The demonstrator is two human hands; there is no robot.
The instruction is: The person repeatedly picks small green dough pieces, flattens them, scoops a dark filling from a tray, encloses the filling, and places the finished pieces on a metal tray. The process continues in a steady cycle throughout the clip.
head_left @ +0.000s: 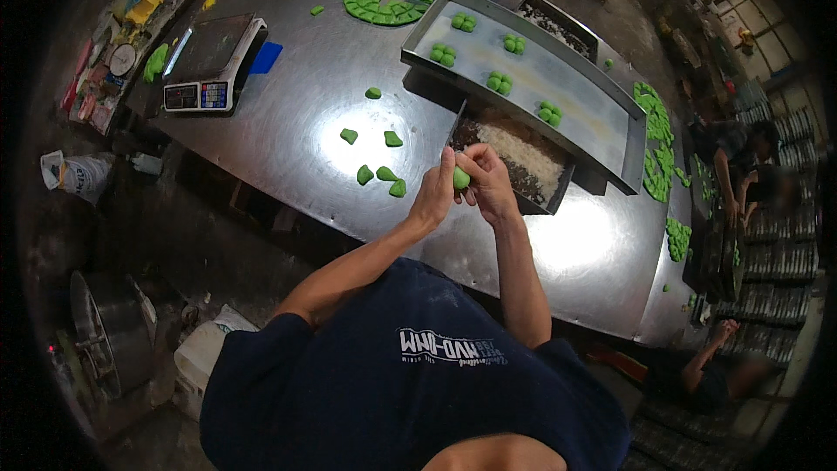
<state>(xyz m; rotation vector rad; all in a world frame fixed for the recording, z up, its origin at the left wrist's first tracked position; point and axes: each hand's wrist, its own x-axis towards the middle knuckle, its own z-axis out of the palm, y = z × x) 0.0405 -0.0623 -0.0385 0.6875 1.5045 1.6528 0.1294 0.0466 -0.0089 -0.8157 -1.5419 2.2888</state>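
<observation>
pinching a green ball [461,178], left hand [432,198] and right hand [491,185] meet near the crumb tray's edge [536,208]; table [580,249] spreads rightward.

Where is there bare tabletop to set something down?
Bare metal table shows between the scale and loose green pieces, and between the shallow tray and the green dough piles. It is crowded just beyond the left hand and right hand, by that tray and the large tray.

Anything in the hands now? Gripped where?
Yes, a green dough-like ball: left hand at its left side, right hand at its upper right. Contacts behind it are hidden.
</observation>
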